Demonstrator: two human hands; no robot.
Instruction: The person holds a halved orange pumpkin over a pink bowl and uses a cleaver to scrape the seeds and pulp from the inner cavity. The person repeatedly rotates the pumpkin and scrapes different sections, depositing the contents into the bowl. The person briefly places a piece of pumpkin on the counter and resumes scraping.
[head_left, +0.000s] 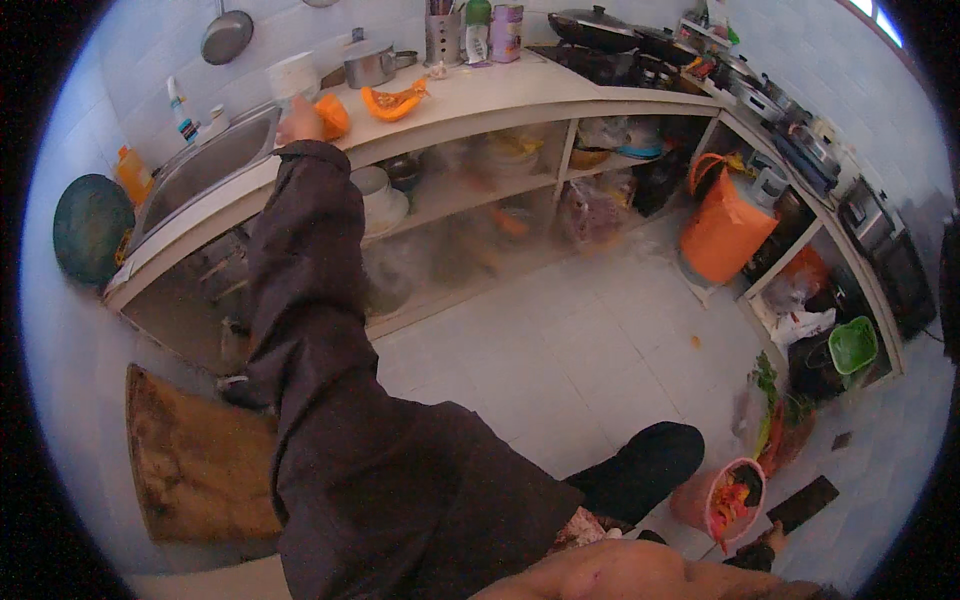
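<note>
My left arm in a dark sleeve reaches to the counter. There, my left hand is against a thick wedge of orange pumpkin, near the sink's corner. Its fingers are mostly hidden, so I cannot tell whether they grip the wedge. A second pumpkin piece, curved and with seeds showing, lies to the right on the counter. Low at the right edge of the view, my right hand holds a dark, broad-bladed cleaver beside a pink bin with orange and red scraps in it.
A metal sink is left of the pumpkin. Behind it stand a white container and a lidded metal pot. A gas stove carries pans. An orange-covered gas cylinder and leafy vegetables are at right; a brown board is lower left.
</note>
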